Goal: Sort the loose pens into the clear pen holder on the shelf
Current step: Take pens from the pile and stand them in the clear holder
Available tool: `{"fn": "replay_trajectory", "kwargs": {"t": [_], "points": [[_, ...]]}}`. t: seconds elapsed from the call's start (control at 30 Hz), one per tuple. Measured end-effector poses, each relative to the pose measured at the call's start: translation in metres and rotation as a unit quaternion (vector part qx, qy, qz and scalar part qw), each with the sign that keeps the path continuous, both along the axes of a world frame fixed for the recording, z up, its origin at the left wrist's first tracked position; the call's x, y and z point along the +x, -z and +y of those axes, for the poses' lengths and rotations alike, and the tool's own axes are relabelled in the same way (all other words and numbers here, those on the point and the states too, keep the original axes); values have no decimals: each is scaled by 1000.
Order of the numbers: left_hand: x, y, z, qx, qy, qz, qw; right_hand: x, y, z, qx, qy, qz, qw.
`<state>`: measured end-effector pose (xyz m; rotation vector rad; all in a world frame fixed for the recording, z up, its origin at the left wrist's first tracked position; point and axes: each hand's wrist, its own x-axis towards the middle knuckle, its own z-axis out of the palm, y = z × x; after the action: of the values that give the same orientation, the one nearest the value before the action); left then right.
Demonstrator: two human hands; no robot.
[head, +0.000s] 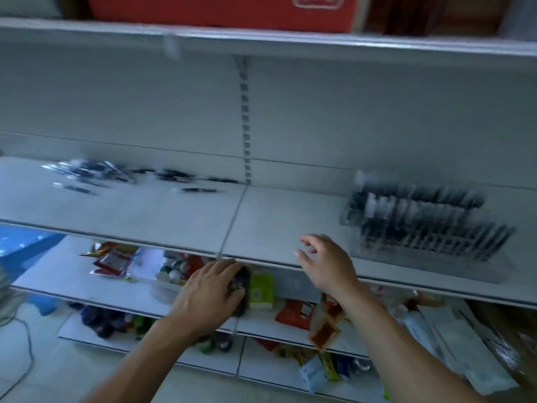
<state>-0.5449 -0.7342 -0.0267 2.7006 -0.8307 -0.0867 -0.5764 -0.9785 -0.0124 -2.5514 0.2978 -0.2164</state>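
The view is motion-blurred. A clear pen holder [421, 228] stands on the right of the grey shelf [174, 216], with several dark pens upright in its rows. Loose dark pens [174, 174] and some packaged ones [84, 170] lie at the shelf's back left. My left hand [209, 292] is just below the shelf's front edge and grips a dark bundle [241, 283] that looks like pens. My right hand [325, 263] hovers over the front edge, left of the holder, fingers loosely spread and holding nothing.
An upper shelf [261, 39] overhangs with a red box [220, 10] on it. Lower shelves carry snack packets [110, 261], a green box [261, 289], bottles [101, 318] and plastic-wrapped goods [453, 338]. A slotted upright [245, 117] runs down the back wall.
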Motion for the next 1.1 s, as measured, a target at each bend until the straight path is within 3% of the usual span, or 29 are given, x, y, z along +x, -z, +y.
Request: {"fn": "replay_trajectory", "kwargs": {"t": [0.33,0.53,0.7,0.8,0.9,1.1], "points": [[76,1,169,15,-124,21,992,126,-1,159,-31,-131,82,987],[169,7,211,51,-172,33,983,227,15,197,-41,-127,97,986],[243,2,234,81,-189,19,979,302,26,207,-151,-77,87,982],[280,4,251,59,-208,19,976,321,28,215,-192,-59,121,972],[306,7,268,29,-231,16,972,324,31,229,-233,-58,84,967],[373,8,307,74,-169,-52,982,341,33,269,-176,-80,57,980]]}}
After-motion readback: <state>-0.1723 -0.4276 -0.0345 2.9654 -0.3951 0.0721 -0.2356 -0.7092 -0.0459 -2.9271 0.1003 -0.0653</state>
